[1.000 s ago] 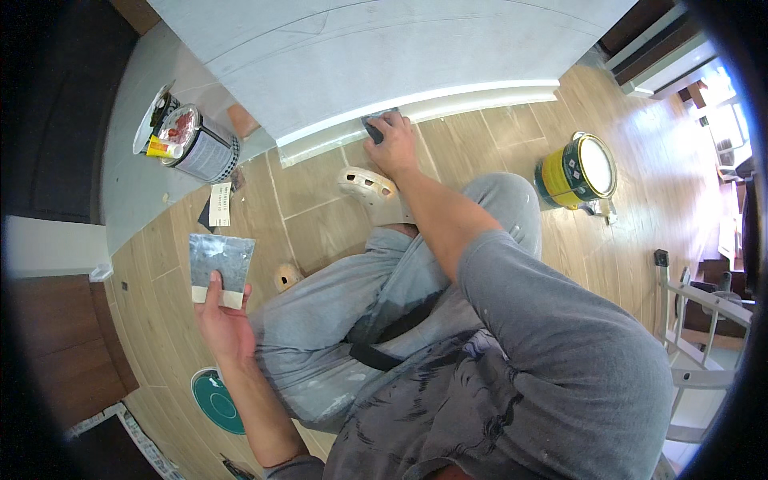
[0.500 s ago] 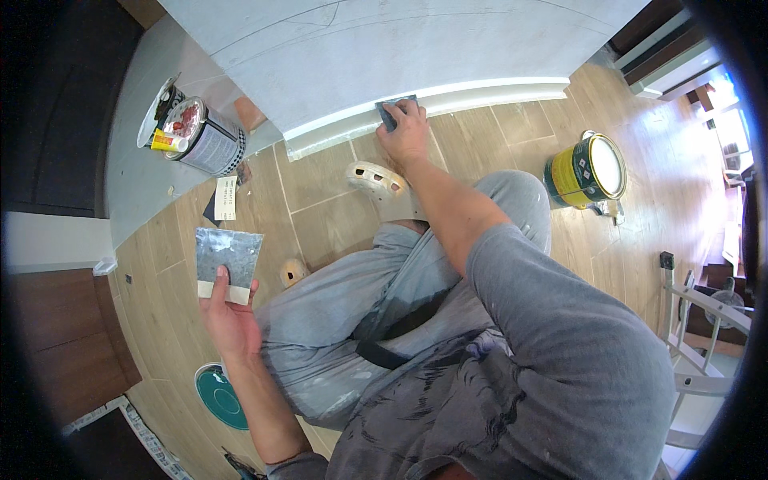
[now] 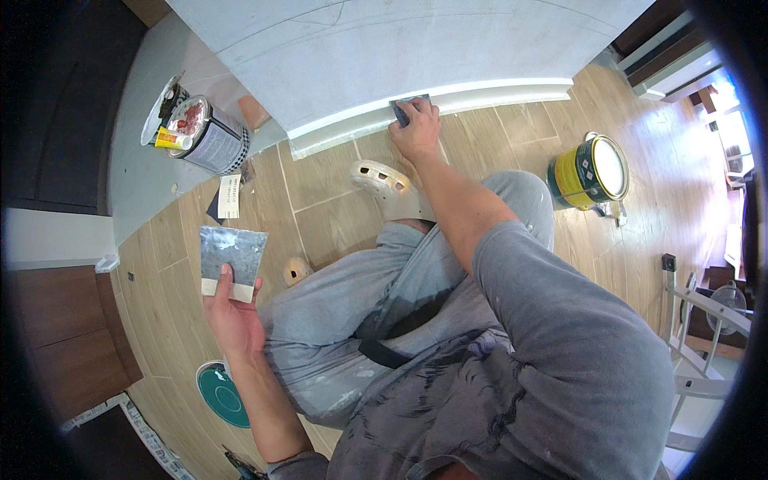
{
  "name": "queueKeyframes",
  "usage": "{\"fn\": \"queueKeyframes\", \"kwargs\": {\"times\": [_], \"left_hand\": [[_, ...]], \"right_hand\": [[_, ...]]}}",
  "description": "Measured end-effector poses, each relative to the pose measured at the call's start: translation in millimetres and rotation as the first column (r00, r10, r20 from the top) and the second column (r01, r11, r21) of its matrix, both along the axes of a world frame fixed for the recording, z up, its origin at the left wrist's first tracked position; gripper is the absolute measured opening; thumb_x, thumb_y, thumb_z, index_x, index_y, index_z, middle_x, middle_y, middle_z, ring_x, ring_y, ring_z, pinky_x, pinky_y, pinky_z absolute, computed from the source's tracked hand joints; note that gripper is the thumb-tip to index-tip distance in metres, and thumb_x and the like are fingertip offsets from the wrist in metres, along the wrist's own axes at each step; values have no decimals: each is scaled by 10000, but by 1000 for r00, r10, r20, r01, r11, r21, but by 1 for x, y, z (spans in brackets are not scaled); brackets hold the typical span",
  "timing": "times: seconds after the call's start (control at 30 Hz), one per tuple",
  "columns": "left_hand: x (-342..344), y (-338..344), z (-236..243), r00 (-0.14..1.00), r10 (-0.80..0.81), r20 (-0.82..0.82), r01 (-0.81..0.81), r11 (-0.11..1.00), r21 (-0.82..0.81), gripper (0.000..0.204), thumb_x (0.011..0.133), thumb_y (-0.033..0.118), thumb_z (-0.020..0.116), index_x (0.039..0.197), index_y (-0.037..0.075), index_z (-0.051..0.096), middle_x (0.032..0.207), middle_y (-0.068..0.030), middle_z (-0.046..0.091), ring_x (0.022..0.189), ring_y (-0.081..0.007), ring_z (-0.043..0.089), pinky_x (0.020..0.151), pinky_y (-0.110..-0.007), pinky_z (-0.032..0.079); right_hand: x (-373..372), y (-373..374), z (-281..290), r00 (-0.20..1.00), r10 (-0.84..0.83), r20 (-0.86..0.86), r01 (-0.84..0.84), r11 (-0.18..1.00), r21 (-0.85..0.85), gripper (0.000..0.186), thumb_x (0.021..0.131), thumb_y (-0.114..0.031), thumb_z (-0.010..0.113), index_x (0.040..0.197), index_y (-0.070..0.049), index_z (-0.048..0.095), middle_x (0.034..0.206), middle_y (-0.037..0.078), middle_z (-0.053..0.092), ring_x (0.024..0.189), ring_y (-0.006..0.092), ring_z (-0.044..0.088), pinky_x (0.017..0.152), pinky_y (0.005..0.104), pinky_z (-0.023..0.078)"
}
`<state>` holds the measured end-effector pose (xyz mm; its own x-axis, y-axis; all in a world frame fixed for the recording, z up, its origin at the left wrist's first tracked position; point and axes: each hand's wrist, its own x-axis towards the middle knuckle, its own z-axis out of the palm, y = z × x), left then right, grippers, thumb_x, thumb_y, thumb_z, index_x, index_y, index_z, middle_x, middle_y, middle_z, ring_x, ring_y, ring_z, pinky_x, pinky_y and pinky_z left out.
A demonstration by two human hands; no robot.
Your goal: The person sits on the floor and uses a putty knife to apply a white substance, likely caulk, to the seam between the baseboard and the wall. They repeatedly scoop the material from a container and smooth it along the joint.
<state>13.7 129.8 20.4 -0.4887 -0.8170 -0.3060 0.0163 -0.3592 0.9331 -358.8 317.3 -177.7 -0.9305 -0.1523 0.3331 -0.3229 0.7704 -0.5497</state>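
Observation:
My left hand (image 3: 232, 316) is closed on a flat, square grey metal scraper (image 3: 233, 248) with a pale strip along its lower edge, held up beside my left knee. My right hand (image 3: 418, 132) grips a small dark flat scraper (image 3: 402, 113) against the white baseboard (image 3: 504, 91) at the foot of the grey-white wall (image 3: 400, 48). My cream clog (image 3: 384, 184) is just below that hand. I sit cross-legged on wood-look tiles (image 3: 328, 224); the other clog (image 3: 298, 272) peeks out near my left knee.
Cans and a yellow tube (image 3: 212, 136) stand at upper left, beside paper pieces (image 3: 230, 206). A yellow-and-green paint can (image 3: 592, 180) sits at right, an aluminium stepladder (image 3: 696, 336) at lower right. A green lid (image 3: 222, 398) lies left of my forearm; dark wooden cabinetry (image 3: 68, 336) is at far left.
My right hand has slid rightward along the baseboard with the dark scraper. The whole view has shifted slightly rightward; my left hand still holds the grey scraper.

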Motion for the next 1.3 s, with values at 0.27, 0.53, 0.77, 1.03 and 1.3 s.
{"fn": "queueKeyframes", "kwargs": {"times": [0.27,0.53,0.77,1.03,1.3], "left_hand": [[-1,2,1,1000,3,-5,-3,1000,0,311,1018,151,659,1296,26,599,1174,-66,682,1000,-167,690,733,-370,616],[-2,2,-1,1000,-3,12,3,1000,5,317,1016,149,661,1299,23,596,1180,-70,684,998,-183,694,730,-374,615],[-3,1,0,1000,-1,2,1,1000,3,321,1011,149,667,1300,29,595,1183,-70,683,1001,-187,695,730,-377,614],[-3,1,1,1000,1,0,-1,1000,17,328,1010,163,672,1298,24,599,1186,-69,686,996,-186,699,730,-378,616],[-3,1,0,1000,-1,-3,1,1000,6,356,1012,162,668,1323,10,590,1201,-78,685,1003,-187,702,737,-374,625]], "right_hand": [[6,0,-1,995,93,-19,-94,995,-25,430,773,-216,753,1202,-183,767,1271,75,618,1215,316,539,1072,461,463],[14,-20,-8,975,218,-39,-220,971,-95,422,792,-234,775,1211,-174,770,1314,90,609,1246,320,550,1069,467,480],[22,-14,-1,962,264,65,-256,960,-108,443,764,-272,802,1184,-136,771,1258,103,635,1193,320,609,1038,440,526],[31,-27,37,949,299,97,-298,954,-23,472,802,-369,788,1229,-170,753,1232,75,638,1177,278,637,1008,422,551],[20,-37,27,936,329,125,-347,921,174,471,820,-401,791,1238,-188,750,1243,79,636,1186,260,645,991,426,570]]}}
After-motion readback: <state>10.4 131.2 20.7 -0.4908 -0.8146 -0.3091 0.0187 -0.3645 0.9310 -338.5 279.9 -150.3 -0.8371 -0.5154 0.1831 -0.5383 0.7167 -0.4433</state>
